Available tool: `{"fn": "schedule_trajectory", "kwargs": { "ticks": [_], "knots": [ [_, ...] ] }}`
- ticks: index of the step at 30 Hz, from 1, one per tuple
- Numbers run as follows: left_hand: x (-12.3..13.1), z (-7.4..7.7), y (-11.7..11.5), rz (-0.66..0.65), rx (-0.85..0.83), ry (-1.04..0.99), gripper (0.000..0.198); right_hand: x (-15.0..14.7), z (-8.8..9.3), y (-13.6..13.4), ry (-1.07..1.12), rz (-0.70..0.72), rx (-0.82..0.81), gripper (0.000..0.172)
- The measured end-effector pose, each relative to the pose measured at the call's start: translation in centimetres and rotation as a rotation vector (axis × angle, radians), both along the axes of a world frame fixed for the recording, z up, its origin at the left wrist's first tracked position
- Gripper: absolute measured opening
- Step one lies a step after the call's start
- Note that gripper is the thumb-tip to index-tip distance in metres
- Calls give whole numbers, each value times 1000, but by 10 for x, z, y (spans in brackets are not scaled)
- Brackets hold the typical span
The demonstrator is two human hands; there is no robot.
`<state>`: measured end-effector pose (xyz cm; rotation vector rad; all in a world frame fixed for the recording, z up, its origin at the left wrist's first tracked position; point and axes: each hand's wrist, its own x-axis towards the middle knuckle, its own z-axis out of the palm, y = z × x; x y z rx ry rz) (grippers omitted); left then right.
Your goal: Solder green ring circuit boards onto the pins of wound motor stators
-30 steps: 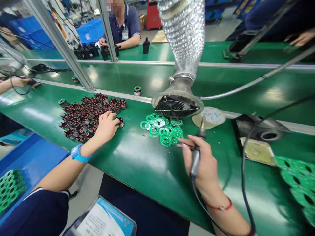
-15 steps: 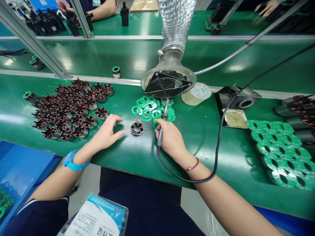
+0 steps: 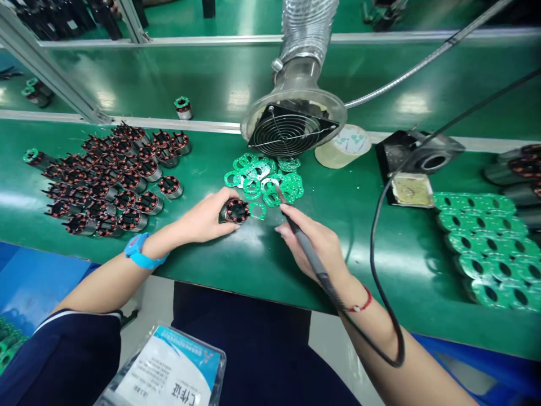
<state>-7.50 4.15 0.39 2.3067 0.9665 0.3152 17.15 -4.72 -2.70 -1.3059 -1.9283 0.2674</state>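
Observation:
My left hand (image 3: 211, 217) has its thumb and fingers around a motor stator (image 3: 236, 211) with copper windings, on the green bench. Just right of the stator, a single green ring-shaped circuit board (image 3: 257, 211) lies flat. My right hand (image 3: 315, 239) grips a soldering iron (image 3: 305, 243), its tip pointing up and left toward a loose pile of ring circuit boards (image 3: 252, 171). The iron's cable runs back over my right forearm.
Many stators (image 3: 122, 180) stand grouped at the left. A fume extractor hood (image 3: 291, 127) hangs over the board pile. Behind the pile sits a tape roll (image 3: 343, 148); rightward are a soldering iron stand (image 3: 416, 155) and stacked circuit board panels (image 3: 486, 245).
My left hand has moved right and closed around the stator. My right hand has drawn back to the right with the iron. A single ring board now lies beside the stator.

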Motion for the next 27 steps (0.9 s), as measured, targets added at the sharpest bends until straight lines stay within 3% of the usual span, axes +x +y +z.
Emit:
{"fn": "schedule_trajectory", "kwargs": {
  "ticks": [4, 8, 15, 27],
  "knots": [
    [2, 15, 3, -188, 205, 301, 41, 3, -8, -14, 228, -152, -17, 25],
    [8, 7, 2, -267, 230, 315, 50, 3, -18, -21, 363, -206, -113, 23],
    [0, -11, 3, -116, 119, 10, 51, 4, -14, -20, 382, -135, -169, 25],
    [4, -14, 3, -108, 172, -12, 49, 4, -19, -24, 462, -165, -225, 24]
  ]
}}
